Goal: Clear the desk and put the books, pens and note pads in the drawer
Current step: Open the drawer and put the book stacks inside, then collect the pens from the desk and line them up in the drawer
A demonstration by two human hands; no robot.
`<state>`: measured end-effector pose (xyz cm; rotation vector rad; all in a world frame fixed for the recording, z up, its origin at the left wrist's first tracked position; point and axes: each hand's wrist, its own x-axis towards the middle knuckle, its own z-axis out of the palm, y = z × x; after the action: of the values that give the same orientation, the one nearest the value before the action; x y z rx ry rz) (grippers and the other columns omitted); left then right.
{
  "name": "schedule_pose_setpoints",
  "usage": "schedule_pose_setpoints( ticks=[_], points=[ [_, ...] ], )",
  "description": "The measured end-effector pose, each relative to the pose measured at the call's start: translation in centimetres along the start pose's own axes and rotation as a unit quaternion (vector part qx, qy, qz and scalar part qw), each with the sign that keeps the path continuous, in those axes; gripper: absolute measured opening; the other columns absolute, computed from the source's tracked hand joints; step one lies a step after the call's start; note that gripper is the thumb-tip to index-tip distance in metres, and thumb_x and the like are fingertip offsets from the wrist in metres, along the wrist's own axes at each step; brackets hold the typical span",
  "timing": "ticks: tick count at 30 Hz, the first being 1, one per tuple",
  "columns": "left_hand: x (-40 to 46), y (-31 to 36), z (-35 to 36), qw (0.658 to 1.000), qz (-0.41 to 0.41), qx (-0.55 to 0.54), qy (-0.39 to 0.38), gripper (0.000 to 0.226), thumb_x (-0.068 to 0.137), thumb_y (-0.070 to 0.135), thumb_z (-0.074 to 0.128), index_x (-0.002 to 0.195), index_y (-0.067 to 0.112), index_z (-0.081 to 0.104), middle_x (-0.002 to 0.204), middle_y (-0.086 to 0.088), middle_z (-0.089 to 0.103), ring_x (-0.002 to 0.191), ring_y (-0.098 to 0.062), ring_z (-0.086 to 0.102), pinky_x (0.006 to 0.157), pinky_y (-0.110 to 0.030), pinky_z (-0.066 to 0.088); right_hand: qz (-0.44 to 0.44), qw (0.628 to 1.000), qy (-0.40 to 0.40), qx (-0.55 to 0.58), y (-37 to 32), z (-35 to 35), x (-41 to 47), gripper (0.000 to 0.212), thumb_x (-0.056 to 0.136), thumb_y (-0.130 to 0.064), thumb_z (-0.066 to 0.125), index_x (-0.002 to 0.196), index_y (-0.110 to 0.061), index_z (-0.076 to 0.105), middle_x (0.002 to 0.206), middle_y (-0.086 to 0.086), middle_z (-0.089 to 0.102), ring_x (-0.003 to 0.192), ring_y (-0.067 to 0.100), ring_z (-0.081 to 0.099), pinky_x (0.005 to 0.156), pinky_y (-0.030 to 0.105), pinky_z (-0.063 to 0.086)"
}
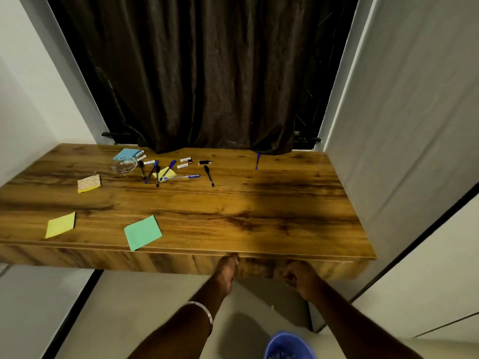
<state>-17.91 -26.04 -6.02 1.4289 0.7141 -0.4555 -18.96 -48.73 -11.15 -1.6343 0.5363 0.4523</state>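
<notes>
Both hands are at the front edge of the desk (233, 203), low in the frame and right of centre. The left hand (226, 274) reaches up with its fingers against the underside of the wooden front panel (155, 260); the fingertips are hidden, so it cannot be told whether they are hooked or flat. The right hand (300, 279) is curled into a loose fist just below the same panel, with nothing visible inside it.

The step in hand appears to be opening the drawer. No handle shows, so the panel itself is probably the pull. To do it well: hook both sets of fingers under the lower lip, pull evenly and straight toward the body, and keep the pull level (an uneven tug could skew the drawer on its runners). Open it far enough to give clear access from above.

Nothing to be stowed is in either hand. The green note pad (142, 232) lies nearest, at the desk's front edge, up and left of the left hand, one corner overhanging. The yellow note pad (61, 225) lies further left; a patterned pad (89, 183) sits above it. The pens (166, 172) are scattered in the upper middle of the desk, well apart from both hands, beside a glass cup (124, 165) and a blue pad (126, 153). One blue pen (257, 161) lies alone near the curtain (207, 73). No books are visible.
</notes>
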Motion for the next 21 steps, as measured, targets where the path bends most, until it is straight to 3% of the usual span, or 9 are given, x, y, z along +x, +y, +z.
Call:
schedule_pose_setpoints(
  ticks=[4, 8, 12, 14, 16, 18, 21],
  points=[
    [0.5, 0.7, 0.4, 1.0, -0.006, -0.001, 0.003, 0.022, 0.09, 0.011, 0.042, 0.072, 0.021, 0.051, 0.073, -0.003, 0.044, 0.068, -0.017, 0.038, 0.064, -0.031, 0.031, -0.012, 1.0, -0.007, 0.001, -1.4, 0.4, 0.2, 0.034, 0.074, -0.01, 0.059, 0.047, -0.024, 0.042, 0.053, 0.006, 0.044, 0.049, 0.018, 0.043, 0.048, 0.025, 0.036],
    [0.4, 1.0, 0.6, 1.0, -0.012, -0.024, 0.014, 0.021, 0.09, 0.011, 0.045, 0.073, 0.022, 0.051, 0.076, -0.002, 0.048, 0.07, -0.018, 0.042, 0.063, -0.029, 0.032, 0.0, 1.0, -0.001, -0.013, 0.0, -0.2, 1.8, 0.027, 0.073, -0.017, 0.063, 0.051, -0.024, 0.049, 0.062, 0.01, 0.05, 0.057, 0.021, 0.051, 0.056, 0.03, 0.043],
    [-0.7, 1.3, 0.3, 1.0, -0.01, -0.018, -0.005, 0.024, 0.091, 0.008, 0.042, 0.071, 0.02, 0.049, 0.073, -0.003, 0.046, 0.065, -0.017, 0.041, 0.059, -0.028, 0.031, 0.007, 0.999, -0.021, -0.031, 1.8, -1.0, 4.6, 0.019, 0.068, -0.024, 0.067, 0.056, -0.023, 0.052, 0.066, 0.011, 0.054, 0.054, 0.019, 0.053, 0.053, 0.03, 0.044],
    [-1.0, 1.6, -0.1, 1.0, -0.004, 0.007, -0.013, 0.019, 0.093, 0.014, 0.044, 0.078, 0.019, 0.053, 0.078, -0.004, 0.05, 0.071, -0.019, 0.045, 0.064, -0.029, 0.035, 0.008, 1.0, -0.022, -0.01, 1.2, -1.1, 4.1, 0.019, 0.069, -0.028, 0.067, 0.063, -0.019, 0.051, 0.064, 0.009, 0.056, 0.048, 0.017, 0.052, 0.049, 0.028, 0.042],
    [-1.0, 2.1, -0.5, 0.999, 0.017, 0.048, -0.007, 0.017, 0.095, 0.029, 0.048, 0.089, 0.017, 0.058, 0.087, -0.007, 0.057, 0.08, -0.022, 0.051, 0.074, -0.031, 0.04, 0.001, 1.0, 0.011, -0.015, -3.0, 0.3, -0.1, 0.019, 0.083, -0.026, 0.063, 0.073, -0.011, 0.054, 0.056, 0.004, 0.063, 0.038, 0.012, 0.052, 0.041, 0.021, 0.039],
    [-1.2, 3.0, -1.2, 0.995, 0.039, 0.087, 0.005, 0.027, 0.092, 0.039, 0.054, 0.085, 0.015, 0.063, 0.081, -0.009, 0.061, 0.07, -0.021, 0.054, 0.067, -0.03, 0.043, -0.024, 0.999, 0.023, -0.036, -5.6, 0.9, -1.3, 0.02, 0.093, -0.015, 0.055, 0.077, -0.005, 0.056, 0.049, 0.003, 0.059, 0.029, 0.004, 0.047, 0.033, 0.015, 0.033],
    [-1.1, 4.6, -1.8, 0.985, 0.077, 0.148, 0.042, 0.035, 0.086, 0.043, 0.06, 0.068, 0.013, 0.066, 0.068, -0.008, 0.067, 0.053, -0.02, 0.054, 0.057, -0.026, 0.044, -0.057, 0.998, 0.037, -0.014, -8.5, 1.6, -1.5, 0.015, 0.095, -0.003, 0.051, 0.103, 0.007, 0.059, 0.071, 0.01, 0.062, 0.051, 0.008, 0.061, 0.04, 0.015, 0.044]
  ],
)
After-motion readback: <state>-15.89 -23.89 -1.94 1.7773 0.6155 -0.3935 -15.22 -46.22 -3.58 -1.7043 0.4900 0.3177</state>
